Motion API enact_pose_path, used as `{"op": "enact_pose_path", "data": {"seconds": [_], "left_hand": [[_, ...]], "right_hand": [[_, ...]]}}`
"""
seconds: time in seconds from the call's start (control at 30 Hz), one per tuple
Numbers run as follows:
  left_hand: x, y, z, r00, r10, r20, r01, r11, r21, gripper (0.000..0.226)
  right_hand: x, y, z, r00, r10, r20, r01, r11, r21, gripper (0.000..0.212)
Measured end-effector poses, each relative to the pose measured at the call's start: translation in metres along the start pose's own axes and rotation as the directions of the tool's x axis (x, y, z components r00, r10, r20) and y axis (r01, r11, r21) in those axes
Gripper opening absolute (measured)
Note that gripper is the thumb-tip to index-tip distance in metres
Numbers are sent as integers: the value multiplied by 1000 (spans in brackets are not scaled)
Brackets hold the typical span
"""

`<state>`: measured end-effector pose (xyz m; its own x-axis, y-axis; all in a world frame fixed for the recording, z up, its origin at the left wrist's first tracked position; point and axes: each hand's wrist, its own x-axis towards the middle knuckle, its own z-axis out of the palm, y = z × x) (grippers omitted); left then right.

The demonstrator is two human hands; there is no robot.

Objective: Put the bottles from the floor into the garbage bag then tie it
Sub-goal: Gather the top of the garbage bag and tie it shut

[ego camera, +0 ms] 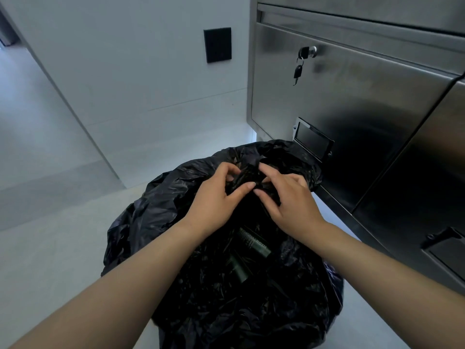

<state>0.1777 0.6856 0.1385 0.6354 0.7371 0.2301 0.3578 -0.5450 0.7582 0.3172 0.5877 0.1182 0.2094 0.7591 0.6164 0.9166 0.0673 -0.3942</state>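
Black, crinkled plastic fills the lower middle of the head view: the garbage bag (pixel 176 210) sits on the pale floor (pixel 50 248), just beside the foot of a stainless-steel cabinet (pixel 352 109) that occupies the right side. The bag's mouth is partly open. Through the opening, two dark bottles are visible lying inside the bag, below the wrists: an upper bottle (pixel 254 241) with pale lettering along its side, lying on a slant, and a lower bottle (pixel 237 269) just beneath and to the left of it. Both are dim, and the lettering cannot be read.

Both bare forearms reach in from the bottom corners and meet above the far rim of the bag. The left hand (pixel 214 205) and the right hand (pixel 292 202) close on a gathered bunch of bag plastic (pixel 247 176) between them. The fingers of each hand are curled around the bunch and pinch it, with the left thumb (pixel 241 190) and the right thumb (pixel 266 200) nearly touching at the near side of the bunch. Whether a knot has formed in the bunch cannot be told.

On the cabinet, a lock (pixel 310 51) holds a key, and a second black key (pixel 298 71) hangs below it. A small dark framed panel (pixel 313 142) is set low on the cabinet front, just behind the far rim of the bag. A black rectangular plate (pixel 217 44) is mounted on the pale wall (pixel 125 71) to the left of the cabinet.
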Motion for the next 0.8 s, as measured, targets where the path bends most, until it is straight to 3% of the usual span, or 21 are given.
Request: {"op": "enact_pose_path", "data": {"seconds": [0.1,0.2,0.33,0.43,0.57,0.8], "left_hand": [[3,-5,6,984,-163,78,170,982,-87,28],[5,-7,9,976,-195,102,206,973,-108,25],[2,-9,1,995,-46,92,49,998,-33,45],[-4,-11,-3,986,124,112,-129,991,30,61],[-5,-11,-5,941,323,104,-339,916,217,39],[-4,-9,-3,931,360,61,-356,860,365,24]], "right_hand": [[-4,3,-2,999,-21,38,22,999,-40,57],[-5,5,-2,992,-100,76,109,986,-128,47],[-4,6,-2,985,-103,138,125,979,-162,39],[-2,6,-1,993,-63,95,77,985,-153,29],[1,6,-2,996,-60,62,67,989,-128,24],[0,6,-1,996,-92,14,93,992,-89,24]]}}
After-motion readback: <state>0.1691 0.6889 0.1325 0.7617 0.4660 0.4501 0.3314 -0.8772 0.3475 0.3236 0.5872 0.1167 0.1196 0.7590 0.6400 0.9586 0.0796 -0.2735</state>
